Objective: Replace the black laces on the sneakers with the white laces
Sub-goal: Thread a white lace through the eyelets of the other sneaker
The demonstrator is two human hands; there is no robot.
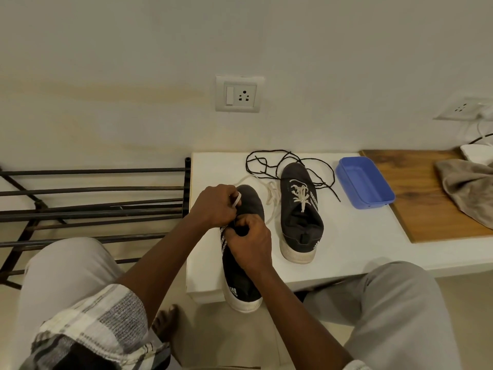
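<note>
Two dark grey sneakers stand on a white table (346,236). The right sneaker (300,212) carries a tied white lace (301,194). The left sneaker (244,263) overhangs the table's front edge. My left hand (213,206) pinches a loop of the second white lace (270,196) above that shoe's eyelets. My right hand (249,245) grips the shoe's upper at the lacing area, fingers curled; what it pinches is hidden. Loose black laces (269,162) lie tangled behind and around the right sneaker.
A blue plastic tray (364,182) sits at the table's right. Beyond it a wooden board (416,190) holds a beige cloth (469,190). A black metal rack (93,201) stands to the left. Wall sockets (238,94) are behind. My knees frame the table.
</note>
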